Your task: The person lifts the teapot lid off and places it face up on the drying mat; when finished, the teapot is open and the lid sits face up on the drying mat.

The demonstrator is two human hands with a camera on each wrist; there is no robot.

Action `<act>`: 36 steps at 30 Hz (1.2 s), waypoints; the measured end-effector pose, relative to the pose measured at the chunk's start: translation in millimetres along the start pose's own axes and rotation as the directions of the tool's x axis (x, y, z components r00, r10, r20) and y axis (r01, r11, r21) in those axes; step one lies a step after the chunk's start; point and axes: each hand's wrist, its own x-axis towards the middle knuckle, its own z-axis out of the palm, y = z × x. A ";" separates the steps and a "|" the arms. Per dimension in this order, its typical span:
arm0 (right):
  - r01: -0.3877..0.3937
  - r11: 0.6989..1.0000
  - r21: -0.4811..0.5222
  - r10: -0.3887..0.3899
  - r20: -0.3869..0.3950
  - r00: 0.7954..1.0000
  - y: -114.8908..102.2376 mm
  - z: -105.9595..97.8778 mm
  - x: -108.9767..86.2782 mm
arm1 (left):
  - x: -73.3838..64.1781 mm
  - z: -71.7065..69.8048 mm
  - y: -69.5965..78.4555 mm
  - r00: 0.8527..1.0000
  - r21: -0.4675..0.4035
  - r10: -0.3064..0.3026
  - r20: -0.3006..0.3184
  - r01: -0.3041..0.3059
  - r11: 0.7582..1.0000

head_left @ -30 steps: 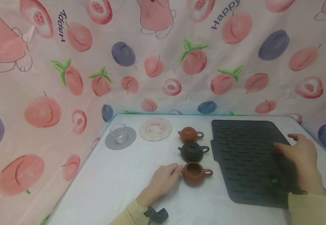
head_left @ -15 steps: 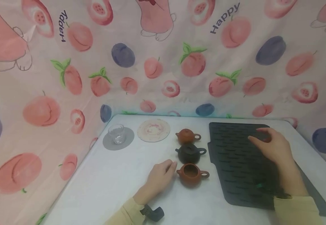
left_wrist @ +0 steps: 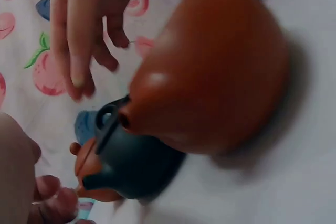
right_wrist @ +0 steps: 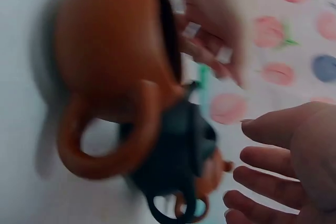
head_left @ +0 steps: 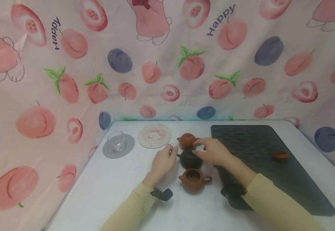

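Three small teapots stand in a row on the white table. Nearest is a reddish-brown teapot (head_left: 192, 183) with its top uncovered. Behind it sits a black teapot (head_left: 189, 162) with its lid on, then an orange-brown lidded teapot (head_left: 186, 140). My right hand (head_left: 215, 152) hovers over the black teapot, fingers spread around the air above its lid; the right wrist view shows them holding nothing. My left hand (head_left: 163, 163) is beside the black teapot's spout, fingers loosely bent. Whether it touches the spout I cannot tell. A reddish-brown teapot lid (head_left: 280, 156) lies on the dark mat.
A dark ridged mat (head_left: 248, 141) covers the table's right side. At the back left, a clear glass (head_left: 117, 141) stands on a grey round coaster (head_left: 129, 148). Next to it lies a patterned round coaster (head_left: 154, 136). A fruit-print cloth (head_left: 161, 86) hangs behind.
My right hand has left the lid on the mat and swung left to above the black teapot. My left hand has moved off the uncovered teapot's spout, farther back to the black one.
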 end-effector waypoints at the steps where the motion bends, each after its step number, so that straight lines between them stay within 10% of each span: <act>1: 0.014 0.999 -0.040 -0.014 0.011 1.000 -2.9 6.7 3.6 | 3.0 1.5 0.0 1.000 0.009 -0.010 0.002 0.010 1.000; 11: 0.065 0.958 -0.279 -0.056 0.040 0.998 -22.5 33.5 15.2 | 10.0 7.2 -5.5 0.997 0.132 -0.060 0.058 0.052 0.990; 24: -0.011 0.970 -0.242 0.011 -0.001 1.000 -20.2 31.0 22.8 | 15.7 5.4 -6.0 0.990 0.200 -0.020 0.139 -0.008 0.980; 36: -0.028 0.976 -0.214 0.025 -0.014 1.000 -15.4 26.1 24.4 | 20.3 5.5 -5.7 0.960 0.091 -0.048 0.274 0.024 0.996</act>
